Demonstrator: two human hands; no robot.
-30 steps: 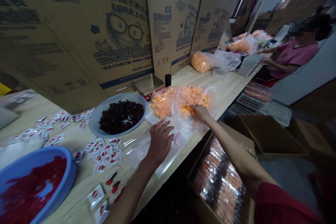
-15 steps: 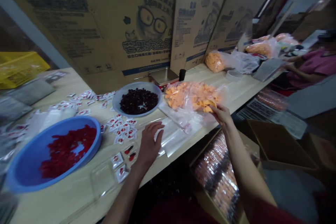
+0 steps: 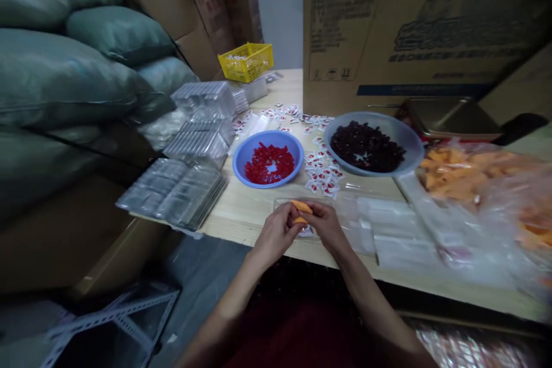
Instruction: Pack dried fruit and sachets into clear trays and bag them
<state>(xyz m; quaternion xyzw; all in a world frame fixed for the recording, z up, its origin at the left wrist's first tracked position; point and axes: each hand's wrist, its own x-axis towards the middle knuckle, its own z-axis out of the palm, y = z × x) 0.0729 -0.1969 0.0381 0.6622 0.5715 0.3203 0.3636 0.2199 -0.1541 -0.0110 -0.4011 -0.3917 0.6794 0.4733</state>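
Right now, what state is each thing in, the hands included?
Left hand: closed on orange pieces
Right hand: closed on the same orange pieces
Blue bowl: upright, holding red pieces
Pale bowl: upright, holding dark pieces
Clear bag: slack, holding more orange pieces; mouth unclear
Packets: strewn loose
Clear trays: stacked
Yellow basket: upright, open-topped

A packing workshop: bulging sacks (image 3: 121,33) fill the upper left, stacked clear trays (image 3: 179,190) lie centre left, a printed carton (image 3: 401,29) stands upper right.
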